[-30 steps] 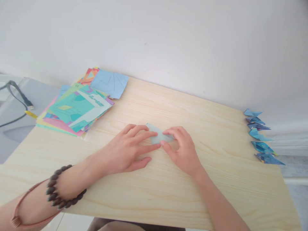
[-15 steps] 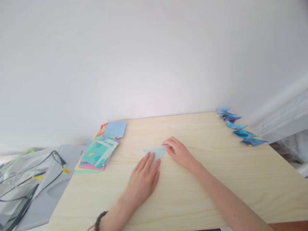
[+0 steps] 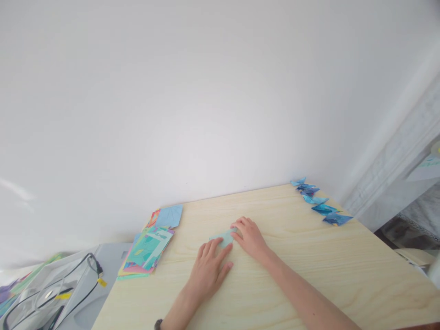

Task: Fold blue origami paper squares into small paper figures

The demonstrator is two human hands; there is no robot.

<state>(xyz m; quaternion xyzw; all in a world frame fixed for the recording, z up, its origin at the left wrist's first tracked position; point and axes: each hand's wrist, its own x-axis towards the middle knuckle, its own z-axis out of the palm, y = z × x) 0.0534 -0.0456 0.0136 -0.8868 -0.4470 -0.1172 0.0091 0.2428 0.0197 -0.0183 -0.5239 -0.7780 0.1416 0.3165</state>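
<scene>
left hand (image 3: 209,271): spread, fingertips on the pale blue-green paper (image 3: 226,237), gripping nothing | right hand (image 3: 250,239): half curled at its right end, pinching or pressing i can't tell | paper: part-folded, i'd judge, remaining folds unclear; small, flattish, on the table (image 3: 343,270) | beyond, right edge: blue folded papers (image 3: 337,219), seemingly finished

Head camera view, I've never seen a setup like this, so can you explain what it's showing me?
There's no machine here, just a person's two bare hands, seen by a camera worn on the head, looking forward and down. The left hand lies over one end of a small pale paper on the wooden table. The right hand has its thumb and fingertips at the other end; whether it pinches is hard to tell. A colorful paper stack lies to the left, and folded blue papers line the right edge.
</scene>
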